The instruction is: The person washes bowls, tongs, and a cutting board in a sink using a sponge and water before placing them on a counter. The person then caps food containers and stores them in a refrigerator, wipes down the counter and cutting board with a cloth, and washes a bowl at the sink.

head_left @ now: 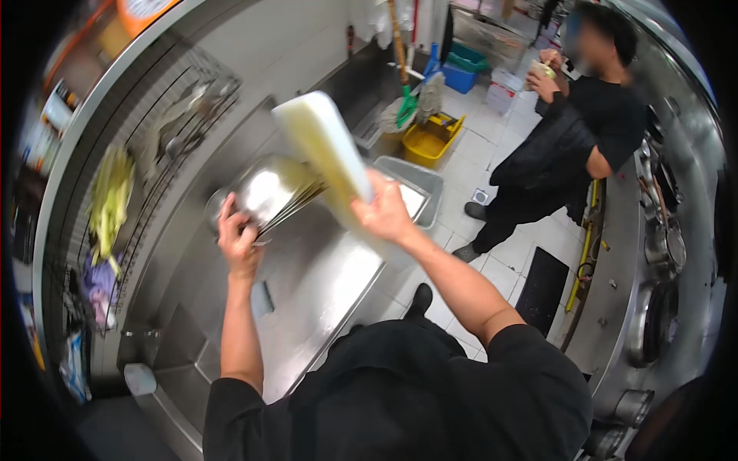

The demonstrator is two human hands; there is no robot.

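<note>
My right hand [384,209] grips the lower end of a white rectangular plastic tub [338,138]. The tub is tilted up on its side, its inner face yellowish, and it is blurred by motion. On the left, my left hand [238,237] has its fingers curled around the end of what looks like a wire whisk [294,207], whose thin wires fan out toward the tub. Right behind those wires is a shiny metal bowl [269,188] at the steel counter's back; whether my left fingers also touch its rim is hidden.
The steel counter [323,265] runs beneath my hands, with a wire rack [165,138] along its left. Past the counter are a grey bin [432,201], a yellow mop bucket [434,142] and mops. A co-worker [584,123] stands at right near shelves of pans [665,246].
</note>
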